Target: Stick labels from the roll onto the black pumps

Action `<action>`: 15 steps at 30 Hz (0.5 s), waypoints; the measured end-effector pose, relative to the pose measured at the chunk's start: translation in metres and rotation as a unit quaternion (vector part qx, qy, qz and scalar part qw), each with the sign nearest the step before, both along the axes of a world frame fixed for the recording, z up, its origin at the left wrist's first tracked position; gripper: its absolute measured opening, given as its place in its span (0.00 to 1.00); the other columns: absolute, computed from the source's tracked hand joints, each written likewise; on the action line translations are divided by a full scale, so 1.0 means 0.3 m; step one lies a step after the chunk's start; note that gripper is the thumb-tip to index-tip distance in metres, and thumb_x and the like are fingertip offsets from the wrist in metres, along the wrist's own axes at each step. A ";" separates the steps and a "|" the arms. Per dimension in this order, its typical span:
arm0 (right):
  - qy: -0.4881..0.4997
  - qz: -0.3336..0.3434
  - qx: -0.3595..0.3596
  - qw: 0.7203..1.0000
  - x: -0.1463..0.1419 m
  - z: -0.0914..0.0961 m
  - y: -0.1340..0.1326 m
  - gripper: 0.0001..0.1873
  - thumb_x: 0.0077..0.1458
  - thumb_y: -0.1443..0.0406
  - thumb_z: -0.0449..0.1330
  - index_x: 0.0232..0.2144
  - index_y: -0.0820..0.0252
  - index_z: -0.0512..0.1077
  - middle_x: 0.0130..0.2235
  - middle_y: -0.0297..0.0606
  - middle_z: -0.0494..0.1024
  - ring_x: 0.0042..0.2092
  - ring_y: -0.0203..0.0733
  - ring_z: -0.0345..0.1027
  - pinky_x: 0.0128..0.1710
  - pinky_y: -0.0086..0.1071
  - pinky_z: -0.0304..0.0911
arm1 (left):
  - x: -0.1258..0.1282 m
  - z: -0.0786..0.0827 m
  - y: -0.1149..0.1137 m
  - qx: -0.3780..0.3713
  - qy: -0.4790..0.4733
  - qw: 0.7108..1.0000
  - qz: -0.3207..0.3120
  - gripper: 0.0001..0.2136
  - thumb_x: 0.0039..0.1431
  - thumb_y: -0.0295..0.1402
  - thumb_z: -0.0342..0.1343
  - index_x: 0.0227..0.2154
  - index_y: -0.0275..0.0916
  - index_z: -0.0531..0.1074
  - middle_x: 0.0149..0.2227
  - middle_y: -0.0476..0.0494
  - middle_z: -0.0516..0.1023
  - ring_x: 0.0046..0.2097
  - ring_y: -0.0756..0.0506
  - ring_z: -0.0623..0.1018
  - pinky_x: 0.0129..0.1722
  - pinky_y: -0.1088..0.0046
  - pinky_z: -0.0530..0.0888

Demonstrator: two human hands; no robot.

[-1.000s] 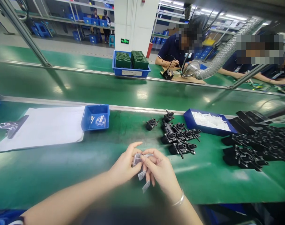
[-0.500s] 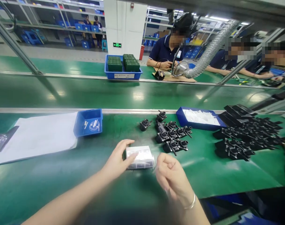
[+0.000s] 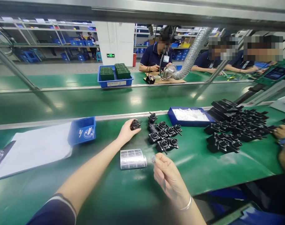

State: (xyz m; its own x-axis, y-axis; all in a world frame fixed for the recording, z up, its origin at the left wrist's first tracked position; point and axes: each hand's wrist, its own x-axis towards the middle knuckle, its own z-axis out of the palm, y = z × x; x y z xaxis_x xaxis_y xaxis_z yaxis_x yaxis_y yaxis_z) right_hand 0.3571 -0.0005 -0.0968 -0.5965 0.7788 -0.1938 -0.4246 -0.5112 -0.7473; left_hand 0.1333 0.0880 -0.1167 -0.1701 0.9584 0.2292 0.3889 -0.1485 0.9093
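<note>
My left hand (image 3: 126, 132) reaches forward over the green bench and closes round a single black plastic part (image 3: 135, 124) that lies apart from the rest. A sheet of small labels (image 3: 132, 158) rests flat on the bench between my hands. My right hand (image 3: 167, 175) hovers near the front edge, thumb and forefinger pinched on a small label (image 3: 153, 158). A cluster of several black parts (image 3: 163, 135) sits just right of my left hand.
A small blue bin (image 3: 81, 133) and a white paper on a clipboard (image 3: 32, 150) lie at left. A blue tray of white pieces (image 3: 189, 115) and a big pile of black parts (image 3: 236, 128) sit at right, where another person's hands (image 3: 284, 142) work. Co-workers sit beyond the conveyor (image 3: 123, 100).
The label sheet has been set down on the bench. My left hand left it and moved forward onto the lone black part. My right hand keeps a peeled label.
</note>
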 end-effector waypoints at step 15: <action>-0.040 0.132 -0.030 0.990 -0.086 0.045 -0.032 0.14 0.57 0.60 0.63 0.26 0.62 0.66 0.15 0.23 0.63 0.13 0.21 0.39 0.14 0.22 0.36 | 0.071 0.102 -0.491 -0.159 -0.458 0.860 -0.158 0.21 0.65 0.36 0.51 0.59 0.43 0.59 0.44 0.40 0.71 0.37 0.47 0.75 0.31 0.72 0.70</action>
